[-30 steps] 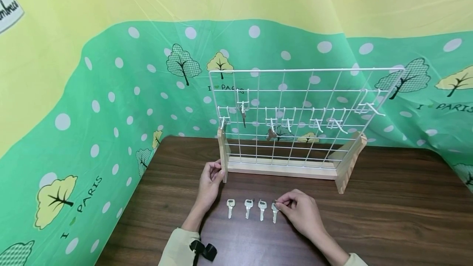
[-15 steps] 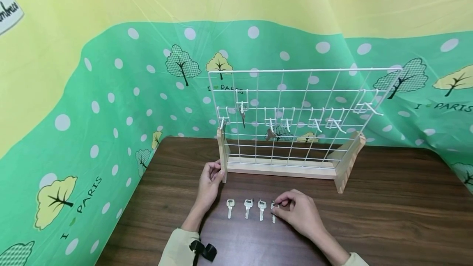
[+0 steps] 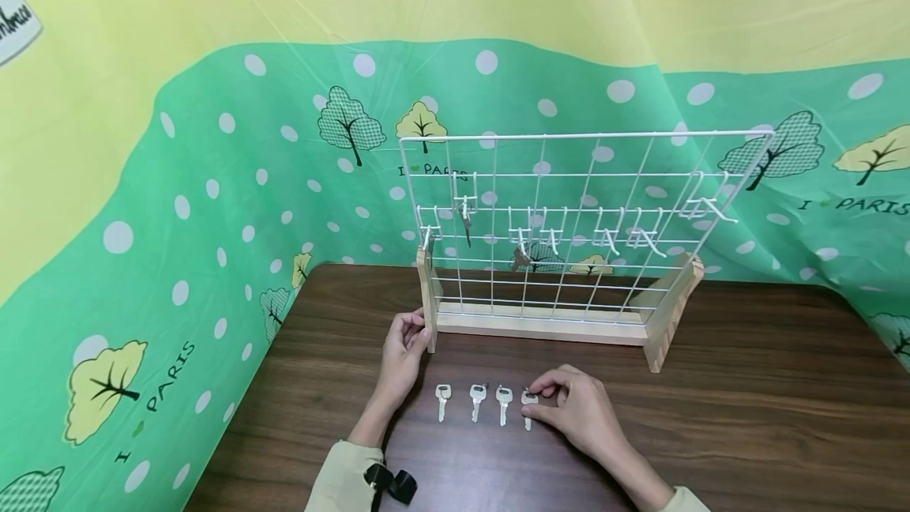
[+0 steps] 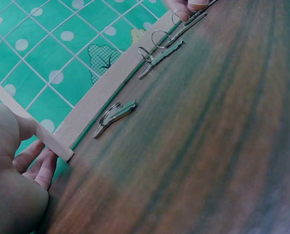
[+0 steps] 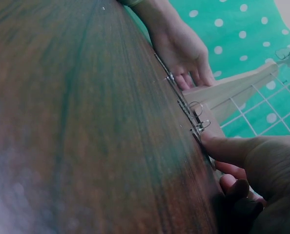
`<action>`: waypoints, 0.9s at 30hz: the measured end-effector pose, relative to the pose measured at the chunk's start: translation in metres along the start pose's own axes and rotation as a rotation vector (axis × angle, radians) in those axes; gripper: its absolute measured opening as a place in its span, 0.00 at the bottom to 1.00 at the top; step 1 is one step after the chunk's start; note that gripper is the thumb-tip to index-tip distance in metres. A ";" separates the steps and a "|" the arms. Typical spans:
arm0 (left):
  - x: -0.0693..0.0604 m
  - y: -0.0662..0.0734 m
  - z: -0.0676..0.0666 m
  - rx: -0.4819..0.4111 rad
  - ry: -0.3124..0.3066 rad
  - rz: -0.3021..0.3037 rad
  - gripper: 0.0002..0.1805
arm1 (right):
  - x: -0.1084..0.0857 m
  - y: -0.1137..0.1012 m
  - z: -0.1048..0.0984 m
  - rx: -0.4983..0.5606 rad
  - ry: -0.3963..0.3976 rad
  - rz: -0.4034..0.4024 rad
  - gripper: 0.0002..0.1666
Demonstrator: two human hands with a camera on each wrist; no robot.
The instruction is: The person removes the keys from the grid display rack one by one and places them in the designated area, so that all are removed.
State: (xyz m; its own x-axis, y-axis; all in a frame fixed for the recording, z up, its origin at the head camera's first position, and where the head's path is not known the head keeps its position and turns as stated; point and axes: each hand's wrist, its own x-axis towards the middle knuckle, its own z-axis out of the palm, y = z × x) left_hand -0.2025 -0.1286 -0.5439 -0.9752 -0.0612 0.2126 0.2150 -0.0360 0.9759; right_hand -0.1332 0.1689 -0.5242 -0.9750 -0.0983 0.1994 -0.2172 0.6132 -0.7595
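Observation:
Four keys with rings lie in a row on the table: the leftmost key [image 3: 443, 403], two middle ones [image 3: 478, 401] [image 3: 504, 406] and the rightmost key [image 3: 528, 423]. My right hand [image 3: 581, 411] pinches the head of the rightmost key between thumb and forefinger, the key still low at the table. In the right wrist view the thumb of my right hand [image 5: 272, 168] covers part of it. My left hand [image 3: 401, 359] grips the left wooden foot [image 3: 428, 299] of a white wire rack [image 3: 540, 316], thumb in front; the left wrist view shows its fingers [image 4: 42, 168] behind that foot.
Behind the keys stands the rack, with white hooks [image 3: 643, 239] along its grid. Dark keys hang on some hooks [image 3: 465, 226] [image 3: 520, 259]. The right wooden foot [image 3: 671, 314] angles outward. A patterned green and yellow cloth [image 3: 213, 259] surrounds the brown table [image 3: 768, 385].
My right thumb and forefinger have shifted slightly left over the rightmost key, covering more of it. My left hand stays on the rack's foot, and the other keys have not moved.

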 end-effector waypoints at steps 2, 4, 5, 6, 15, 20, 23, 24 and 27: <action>0.000 0.000 -0.001 0.004 0.001 0.002 0.09 | 0.000 0.000 0.000 -0.001 0.000 -0.002 0.19; 0.000 0.000 -0.001 0.005 0.005 -0.005 0.10 | 0.000 0.000 0.000 0.000 -0.002 -0.001 0.19; 0.000 0.000 -0.001 0.005 0.006 -0.006 0.10 | 0.000 0.000 0.000 0.001 -0.003 0.000 0.19; 0.000 0.000 -0.001 0.004 0.006 -0.007 0.10 | 0.000 0.000 0.000 0.002 -0.005 -0.001 0.18; 0.000 -0.002 -0.002 0.001 0.001 -0.013 0.10 | -0.001 0.000 0.000 0.031 -0.009 -0.009 0.18; 0.000 -0.002 -0.002 0.004 -0.006 0.000 0.10 | 0.000 0.003 -0.001 0.099 -0.002 0.003 0.17; 0.000 -0.001 -0.001 0.001 -0.006 -0.004 0.10 | 0.000 0.004 -0.002 0.126 0.003 -0.004 0.16; 0.000 -0.001 -0.001 -0.003 -0.007 -0.004 0.10 | 0.000 0.005 -0.002 0.135 0.003 -0.009 0.16; 0.000 0.000 -0.001 -0.004 -0.005 -0.005 0.10 | 0.000 0.005 -0.004 0.170 0.003 -0.010 0.13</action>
State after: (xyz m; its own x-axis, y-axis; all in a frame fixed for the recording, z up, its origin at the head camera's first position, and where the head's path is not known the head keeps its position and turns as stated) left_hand -0.2024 -0.1294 -0.5443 -0.9765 -0.0558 0.2083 0.2107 -0.0406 0.9767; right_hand -0.1339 0.1746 -0.5255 -0.9727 -0.1009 0.2092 -0.2319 0.4704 -0.8515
